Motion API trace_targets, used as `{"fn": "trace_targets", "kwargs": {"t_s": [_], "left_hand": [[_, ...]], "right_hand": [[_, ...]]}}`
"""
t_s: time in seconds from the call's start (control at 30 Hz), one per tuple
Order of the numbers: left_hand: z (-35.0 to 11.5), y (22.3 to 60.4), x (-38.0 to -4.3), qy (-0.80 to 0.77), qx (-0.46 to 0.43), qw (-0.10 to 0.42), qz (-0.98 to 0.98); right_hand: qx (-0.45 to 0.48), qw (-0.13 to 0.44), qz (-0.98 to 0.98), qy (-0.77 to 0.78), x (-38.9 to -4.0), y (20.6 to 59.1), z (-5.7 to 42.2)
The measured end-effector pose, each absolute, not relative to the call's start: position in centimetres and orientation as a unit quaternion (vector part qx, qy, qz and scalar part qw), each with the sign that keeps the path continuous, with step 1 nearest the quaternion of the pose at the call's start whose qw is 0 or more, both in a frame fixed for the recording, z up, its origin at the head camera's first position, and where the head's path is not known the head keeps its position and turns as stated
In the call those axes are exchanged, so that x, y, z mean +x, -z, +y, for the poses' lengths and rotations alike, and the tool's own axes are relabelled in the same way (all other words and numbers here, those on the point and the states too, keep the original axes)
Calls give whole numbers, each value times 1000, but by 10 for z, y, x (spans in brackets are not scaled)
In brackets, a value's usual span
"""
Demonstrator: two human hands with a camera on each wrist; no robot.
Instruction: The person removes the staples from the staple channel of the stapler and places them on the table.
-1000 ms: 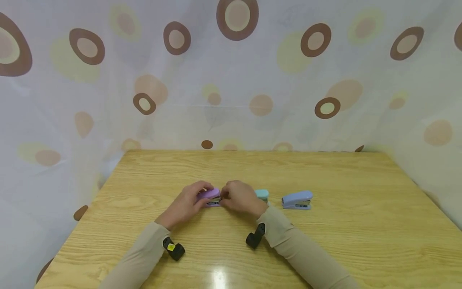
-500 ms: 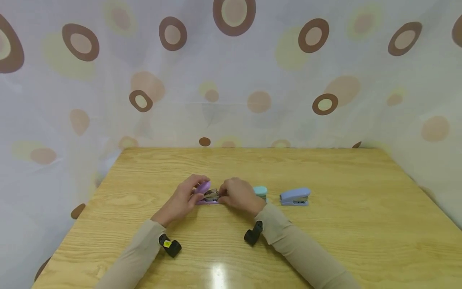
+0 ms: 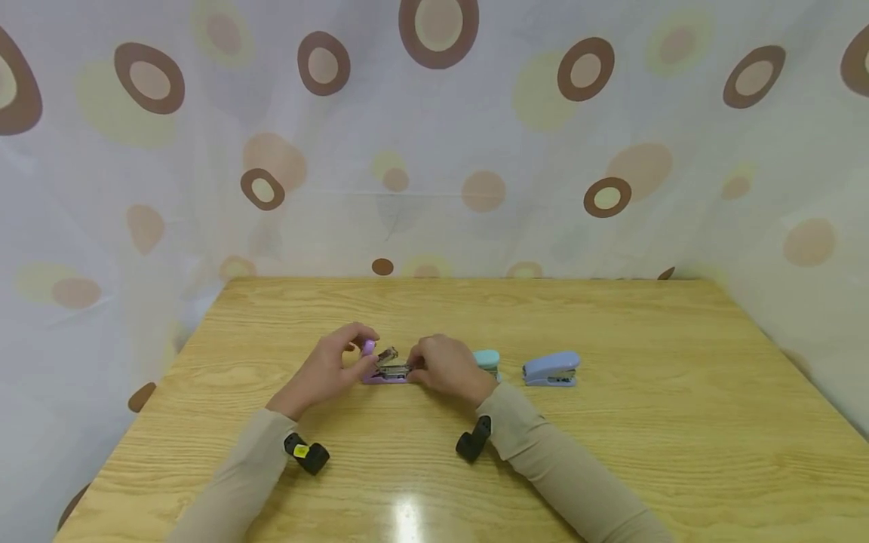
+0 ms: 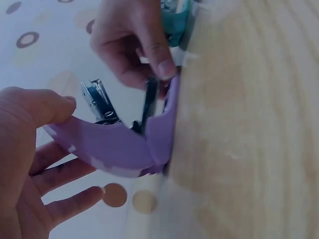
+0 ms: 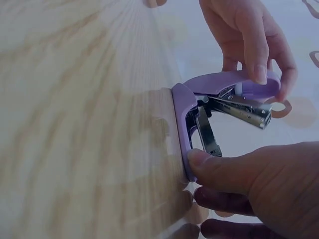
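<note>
Purple stapler (image 3: 387,379) on desk (image 3: 645,452), left of centre, toward far edge; cover (image 5: 217,83) tilted up, metal parts (image 5: 241,110) exposed
Left grip (image 3: 326,369): thumb and fingers holding raised cover
Right grip (image 3: 448,367): pinching front end of base (image 5: 180,117), base down on desk
Teal stapler (image 3: 486,358) just right of right grip, partly hidden by it
Blue stapler (image 3: 551,366) further toward right edge, apart from teal one

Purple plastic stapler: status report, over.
Left grip pinching raised purple cover, right grip holding purple base. Purple plastic stapler wide open on light-brown wooden table. Turquoise plastic stapler beside right grip, apparently not blocking.
</note>
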State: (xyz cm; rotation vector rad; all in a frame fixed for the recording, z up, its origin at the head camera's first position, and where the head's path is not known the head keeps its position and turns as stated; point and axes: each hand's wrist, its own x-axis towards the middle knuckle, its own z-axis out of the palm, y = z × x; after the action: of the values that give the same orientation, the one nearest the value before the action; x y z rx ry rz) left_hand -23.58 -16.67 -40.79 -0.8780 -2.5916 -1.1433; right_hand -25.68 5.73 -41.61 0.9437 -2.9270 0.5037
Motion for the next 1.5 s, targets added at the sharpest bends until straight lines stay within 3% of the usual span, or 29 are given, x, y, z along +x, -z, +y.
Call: {"fn": "trace_targets", "kwargs": {"t_s": [0.67,1.03,1.27,1.5], "left_hand": [[-225,405,-248,427,-241,-59,-870],[-215,405,-249,406,-261,-58,-874],[-198,400,-244,351,-281,-21,-893],[-181,391,-245,272,-323,-19,-906]], "right_hand": [[308,14,-938,-155,-255,413,58],[299,11,-944,-142,-254,413,58],[298,18,-943,-148,-253,413,59],[305,21,-940,-152,-255,415,58]]}}
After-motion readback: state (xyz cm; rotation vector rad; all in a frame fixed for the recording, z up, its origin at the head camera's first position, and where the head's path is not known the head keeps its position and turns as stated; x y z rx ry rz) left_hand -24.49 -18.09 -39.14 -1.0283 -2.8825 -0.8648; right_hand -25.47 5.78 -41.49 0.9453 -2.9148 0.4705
